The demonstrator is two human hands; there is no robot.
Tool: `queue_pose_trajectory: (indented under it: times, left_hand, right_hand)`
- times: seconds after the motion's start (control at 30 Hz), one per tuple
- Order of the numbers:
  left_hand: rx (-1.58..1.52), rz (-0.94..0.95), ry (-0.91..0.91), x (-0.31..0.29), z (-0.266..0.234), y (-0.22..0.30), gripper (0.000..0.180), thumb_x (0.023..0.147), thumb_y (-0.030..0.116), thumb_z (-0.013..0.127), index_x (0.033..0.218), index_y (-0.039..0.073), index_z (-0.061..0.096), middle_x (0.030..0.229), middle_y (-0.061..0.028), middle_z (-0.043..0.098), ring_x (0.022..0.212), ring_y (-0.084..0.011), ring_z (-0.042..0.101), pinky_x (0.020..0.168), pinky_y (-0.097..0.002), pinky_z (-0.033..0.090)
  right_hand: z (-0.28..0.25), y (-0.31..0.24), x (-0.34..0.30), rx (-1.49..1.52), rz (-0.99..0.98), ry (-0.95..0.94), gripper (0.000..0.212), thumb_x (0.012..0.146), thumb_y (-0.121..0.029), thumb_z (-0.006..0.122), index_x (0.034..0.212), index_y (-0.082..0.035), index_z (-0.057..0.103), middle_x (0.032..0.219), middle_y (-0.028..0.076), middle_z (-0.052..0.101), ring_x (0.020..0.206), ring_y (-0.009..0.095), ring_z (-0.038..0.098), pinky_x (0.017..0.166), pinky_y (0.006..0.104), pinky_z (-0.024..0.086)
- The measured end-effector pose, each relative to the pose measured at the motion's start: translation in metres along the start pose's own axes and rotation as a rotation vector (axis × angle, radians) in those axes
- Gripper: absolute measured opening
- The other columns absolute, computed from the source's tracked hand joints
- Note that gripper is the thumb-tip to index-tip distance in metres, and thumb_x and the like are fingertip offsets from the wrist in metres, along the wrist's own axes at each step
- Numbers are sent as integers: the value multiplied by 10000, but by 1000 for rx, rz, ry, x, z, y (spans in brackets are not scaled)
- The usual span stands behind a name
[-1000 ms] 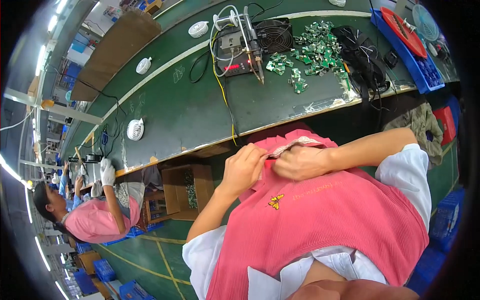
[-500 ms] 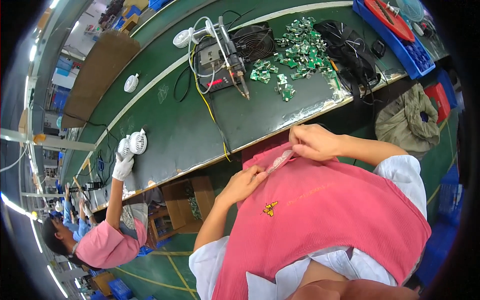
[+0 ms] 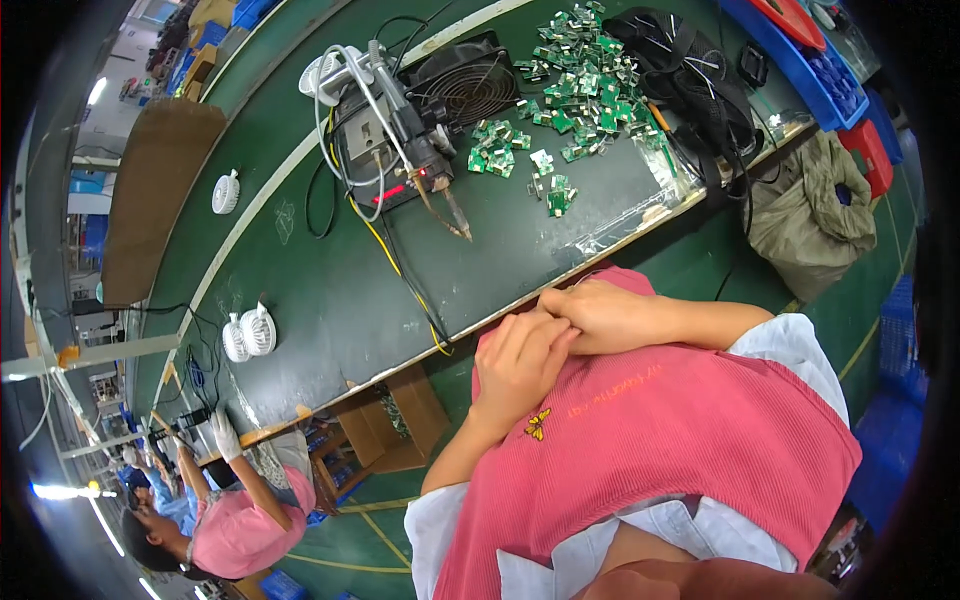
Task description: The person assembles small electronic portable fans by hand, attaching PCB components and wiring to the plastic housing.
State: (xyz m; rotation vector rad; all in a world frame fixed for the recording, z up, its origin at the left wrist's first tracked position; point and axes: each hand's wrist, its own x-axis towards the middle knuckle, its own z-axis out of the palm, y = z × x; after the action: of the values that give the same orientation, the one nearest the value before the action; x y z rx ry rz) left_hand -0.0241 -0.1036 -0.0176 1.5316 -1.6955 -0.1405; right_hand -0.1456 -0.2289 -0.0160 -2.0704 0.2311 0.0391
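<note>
Hands [image 3: 522,362] have met at pink apron [image 3: 640,440]; blue bin [image 3: 788,72] holds blue pieces [image 3: 832,82].

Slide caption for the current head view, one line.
Left hand and right hand meet at a pink apron, before a bench bearing a soldering station and green circuit boards.

- Apron [image 3: 640,440]: matt pink cloth, finely ribbed.
- Tabletop [image 3: 330,345]: smooth green surface, softly glossy.
- Circuit boards [image 3: 592,95], back from the tabletop's near edge: green, with bright metallic parts.
- Paired fans [image 3: 259,331], toward the left: smooth white plastic.
- Bin [image 3: 797,85], right end: smooth blue plastic.
- Bag [image 3: 800,220]: creased olive cloth, matt.
</note>
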Motion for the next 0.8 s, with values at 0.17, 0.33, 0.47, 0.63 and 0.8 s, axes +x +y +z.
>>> queue_pose_trajectory:
  times: [0.17,0.33,0.47,0.63,0.8]
  left_hand:
    - [-36,-80,100,-4,4,-10,197,661,-40,687,804,35,574,758,-83,609,645,-218,590,561,-307,476]
    - [-237,-62,132,-9,4,-21,268,713,-24,677,915,44,514,743,-99,596,607,-223,592,510,-299,466]
    - [-352,-95,165,-11,8,-24,267,716,-32,669,921,42,514,750,-96,600,609,-226,594,520,-301,472]
    - [-306,-104,280,-15,3,-33,255,723,-15,667,919,40,513,754,-102,602,614,-223,595,541,-298,486]
    - [-142,-49,457,-30,-11,-46,146,820,41,582,893,13,458,763,-108,530,586,-171,495,529,-275,418]
  right_hand:
    - [-10,7,0,265,-4,2,288,769,-166,655,945,-19,482,746,127,596,668,269,605,591,362,463]
    - [-11,23,-2,457,-253,141,128,860,-130,589,893,-11,619,835,116,633,766,247,605,679,333,474]
    - [-9,29,6,473,-403,251,118,842,-123,614,879,-12,631,814,109,628,755,242,601,675,326,473]
    - [-22,35,14,-137,-418,508,75,764,-47,645,784,-31,575,742,91,608,701,263,593,629,332,476]
    - [-34,61,35,-406,-140,811,324,682,-73,719,843,-40,440,837,121,556,735,311,559,628,367,456]
